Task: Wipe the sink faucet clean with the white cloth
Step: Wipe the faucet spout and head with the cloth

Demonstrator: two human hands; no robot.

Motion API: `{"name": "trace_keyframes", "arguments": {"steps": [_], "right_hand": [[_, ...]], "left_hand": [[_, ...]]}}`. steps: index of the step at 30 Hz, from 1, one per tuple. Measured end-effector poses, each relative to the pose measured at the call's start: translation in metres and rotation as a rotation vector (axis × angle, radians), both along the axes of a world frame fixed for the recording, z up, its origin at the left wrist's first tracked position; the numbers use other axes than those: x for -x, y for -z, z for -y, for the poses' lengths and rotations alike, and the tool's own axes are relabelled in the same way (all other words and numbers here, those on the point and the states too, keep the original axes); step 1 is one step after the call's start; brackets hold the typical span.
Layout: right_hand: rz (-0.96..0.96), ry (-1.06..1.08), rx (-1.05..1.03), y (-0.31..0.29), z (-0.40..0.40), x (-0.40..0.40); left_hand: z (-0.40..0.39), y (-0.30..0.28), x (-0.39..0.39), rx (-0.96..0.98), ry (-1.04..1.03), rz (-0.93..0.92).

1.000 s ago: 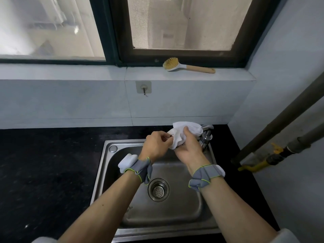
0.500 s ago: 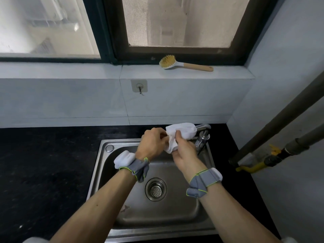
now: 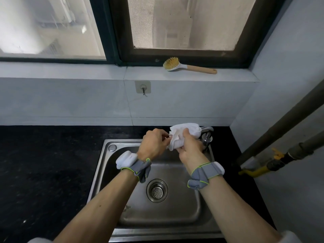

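Observation:
The white cloth (image 3: 185, 133) is bunched over the chrome faucet (image 3: 207, 135) at the sink's back right corner. My right hand (image 3: 188, 149) grips the cloth from below, thumb pressed into its folds. My left hand (image 3: 154, 144) pinches the cloth's left edge with curled fingers. Only the faucet's handle tip and its base show to the right of the cloth; the spout is hidden by cloth and hands.
A steel sink (image 3: 112, 172) with a round drain (image 3: 157, 190) sits in a black countertop (image 3: 43, 172). A wooden-handled dish brush (image 3: 189, 67) lies on the window sill. A wall hook (image 3: 142, 87) hangs above the sink. Pipes with a yellow valve (image 3: 259, 170) run along the right wall.
Both hands stay on the cloth at the faucet. The cloth has shifted a little over the faucet top, and my right thumb has moved within its folds.

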State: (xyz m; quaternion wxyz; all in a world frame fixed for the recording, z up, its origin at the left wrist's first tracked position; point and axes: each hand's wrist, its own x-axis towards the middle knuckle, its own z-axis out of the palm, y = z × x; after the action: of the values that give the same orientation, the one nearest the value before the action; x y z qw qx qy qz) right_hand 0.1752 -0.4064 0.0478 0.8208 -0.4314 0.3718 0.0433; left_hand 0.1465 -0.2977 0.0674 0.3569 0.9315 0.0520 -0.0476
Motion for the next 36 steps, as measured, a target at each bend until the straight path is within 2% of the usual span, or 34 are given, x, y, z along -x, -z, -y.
{"name": "trace_keyframes", "arguments": {"steps": [7, 16, 23, 30, 36], "right_hand": [[0.009, 0.061, -0.079, -0.001, -0.020, 0.006], [-0.121, -0.074, 0.165, 0.011, -0.006, 0.003], [-0.145, -0.236, 0.042, 0.009, 0.003, -0.005], [-0.074, -0.220, -0.029, 0.010, -0.002, -0.012], [0.148, -0.290, -0.394, 0.025, 0.008, 0.001]], "left_hand": [[0.002, 0.001, 0.002, 0.019, -0.030, -0.019], [0.004, -0.008, -0.003, -0.055, 0.014, -0.065], [0.002, -0.010, 0.002, -0.034, 0.012, -0.097], [0.004, -0.015, 0.006, 0.072, -0.062, -0.100], [0.004, -0.013, 0.005, 0.137, -0.089, -0.118]]}}
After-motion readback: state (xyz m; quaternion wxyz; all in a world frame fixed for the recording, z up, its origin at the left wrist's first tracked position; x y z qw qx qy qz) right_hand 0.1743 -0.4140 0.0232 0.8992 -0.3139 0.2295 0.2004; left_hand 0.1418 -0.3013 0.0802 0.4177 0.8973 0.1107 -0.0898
